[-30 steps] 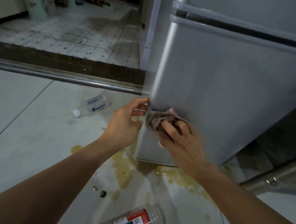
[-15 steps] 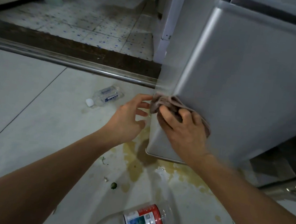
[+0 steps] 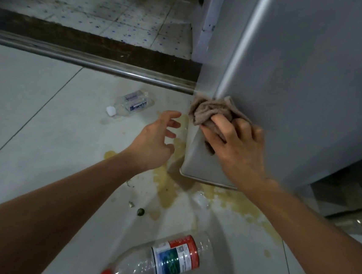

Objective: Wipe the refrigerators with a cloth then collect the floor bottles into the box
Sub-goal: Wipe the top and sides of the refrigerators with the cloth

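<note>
Brownish cloth (image 3: 211, 113) bunched under right hand (image 3: 238, 149), fingers curled over it, pressed on refrigerator (image 3: 302, 82) corner. Left hand (image 3: 155, 143) spread, holding nothing. Keep pressure firm, wiping toward 6 o'clock edge. Bottles on floor (image 3: 33, 122) at 10 and 6 o'clock.

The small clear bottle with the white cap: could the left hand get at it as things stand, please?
Probably yes. The left hand is open and holds nothing, and only bare floor lies between it and the small bottle.
</note>
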Demonstrator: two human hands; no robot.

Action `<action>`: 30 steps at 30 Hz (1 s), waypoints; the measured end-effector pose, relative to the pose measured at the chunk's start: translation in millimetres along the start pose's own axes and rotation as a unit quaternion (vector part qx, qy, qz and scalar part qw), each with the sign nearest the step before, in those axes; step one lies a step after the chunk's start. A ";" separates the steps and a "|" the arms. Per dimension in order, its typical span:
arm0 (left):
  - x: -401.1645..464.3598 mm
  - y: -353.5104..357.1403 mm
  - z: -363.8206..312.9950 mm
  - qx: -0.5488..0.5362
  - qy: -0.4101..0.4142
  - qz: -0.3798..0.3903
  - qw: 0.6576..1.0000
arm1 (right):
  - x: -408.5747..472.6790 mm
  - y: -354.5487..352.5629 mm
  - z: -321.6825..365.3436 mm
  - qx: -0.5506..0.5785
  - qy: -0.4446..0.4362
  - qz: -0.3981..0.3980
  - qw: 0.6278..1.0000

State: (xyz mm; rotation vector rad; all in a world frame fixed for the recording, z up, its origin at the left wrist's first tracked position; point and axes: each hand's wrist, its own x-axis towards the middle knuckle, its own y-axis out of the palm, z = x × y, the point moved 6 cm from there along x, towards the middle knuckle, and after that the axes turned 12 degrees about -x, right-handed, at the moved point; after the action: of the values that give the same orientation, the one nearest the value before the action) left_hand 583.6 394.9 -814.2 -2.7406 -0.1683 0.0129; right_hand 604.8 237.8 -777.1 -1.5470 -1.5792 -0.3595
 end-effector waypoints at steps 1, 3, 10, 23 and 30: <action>1.0 3.1 0.9 0.000 -0.002 -0.001 1.000 | -8.4 3.7 7.1 0.006 -0.016 0.007 1.000; 3.1 8.3 0.5 -0.006 -0.001 -0.006 1.000 | -31.4 13.3 30.4 0.013 -0.107 0.067 0.992; -0.3 20.0 -6.4 0.009 0.019 -0.010 1.000 | -42.9 8.0 16.9 0.027 -0.109 0.083 0.990; 3.4 46.3 -21.8 0.012 0.036 -0.108 0.993 | -109.4 5.7 -30.1 0.082 -0.061 0.155 0.983; 4.4 51.9 -24.4 0.035 0.028 -0.155 0.987 | -60.9 -9.6 -106.6 0.053 0.166 0.014 0.985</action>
State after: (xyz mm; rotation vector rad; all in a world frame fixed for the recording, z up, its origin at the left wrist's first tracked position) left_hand 594.8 338.6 -811.6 -2.6124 -0.5647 -0.1416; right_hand 626.6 118.4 -756.6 -1.3473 -1.2947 -0.4843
